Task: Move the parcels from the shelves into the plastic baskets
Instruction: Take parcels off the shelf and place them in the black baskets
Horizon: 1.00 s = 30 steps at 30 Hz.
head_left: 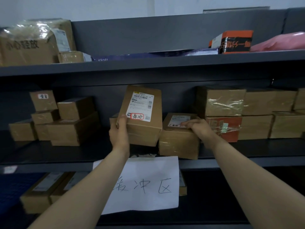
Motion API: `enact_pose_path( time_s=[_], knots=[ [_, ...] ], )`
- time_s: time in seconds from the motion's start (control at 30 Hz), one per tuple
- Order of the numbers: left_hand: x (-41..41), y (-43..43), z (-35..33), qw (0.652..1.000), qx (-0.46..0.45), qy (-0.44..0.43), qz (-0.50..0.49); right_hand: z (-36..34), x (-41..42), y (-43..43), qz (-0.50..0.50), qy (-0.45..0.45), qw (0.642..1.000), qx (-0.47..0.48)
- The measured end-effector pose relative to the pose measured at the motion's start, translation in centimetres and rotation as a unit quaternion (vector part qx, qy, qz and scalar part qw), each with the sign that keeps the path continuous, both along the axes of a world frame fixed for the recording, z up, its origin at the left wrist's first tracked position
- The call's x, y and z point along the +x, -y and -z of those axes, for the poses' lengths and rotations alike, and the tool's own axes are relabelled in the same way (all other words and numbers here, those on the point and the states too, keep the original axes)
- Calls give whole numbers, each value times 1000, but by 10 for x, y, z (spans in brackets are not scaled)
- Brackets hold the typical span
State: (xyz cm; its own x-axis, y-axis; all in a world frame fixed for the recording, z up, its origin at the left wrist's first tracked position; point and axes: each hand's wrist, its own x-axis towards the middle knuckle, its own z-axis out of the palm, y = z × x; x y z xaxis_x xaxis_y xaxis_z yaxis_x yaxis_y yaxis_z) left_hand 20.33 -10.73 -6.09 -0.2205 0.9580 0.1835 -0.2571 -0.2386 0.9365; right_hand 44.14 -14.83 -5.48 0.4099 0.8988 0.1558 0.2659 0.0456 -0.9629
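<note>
The left hand (pixel 119 131) grips a labelled cardboard parcel (pixel 142 116) by its lower left corner, tilted above the middle shelf (pixel 247 147). The right hand (pixel 198 128) lies curled on a second parcel (pixel 179 138) just beside it, still on that shelf.

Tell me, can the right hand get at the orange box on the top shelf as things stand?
Probably yes. The right hand rests on a brown box one shelf lower, gripping nothing, and the orange box sits at the top shelf's open front edge, unblocked.
</note>
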Motion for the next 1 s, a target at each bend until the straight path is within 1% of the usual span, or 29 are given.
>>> enact_pose_path(
  time_s=[0.07,0.13,0.2,0.27,0.37,0.5,0.63,0.77,0.87,1.0],
  knots=[
    [5,3,3,1000,-13,9,7,8,4,1,44,-58,997,18],
    [9,6,7,999,-25,22,21,12,5,6,60,-145,987,-22],
    [10,9,11,998,-31,38,39,13,6,10,38,-228,969,-91],
    [8,12,13,996,-35,59,52,13,7,14,5,-270,957,-105],
    [1,18,14,994,-45,78,56,17,6,24,-28,-288,954,-82],
    [-14,30,17,991,-58,102,56,15,-5,47,-69,-280,956,-60],
    [-24,51,17,989,-47,119,76,12,-21,77,8,-265,964,2],
    [-15,79,19,989,-7,121,88,30,-23,128,67,-277,959,9],
    [8,110,26,986,6,124,109,44,-12,177,79,-295,952,16],
    [59,154,32,975,2,126,182,54,22,241,161,-322,931,48]
  ],
)
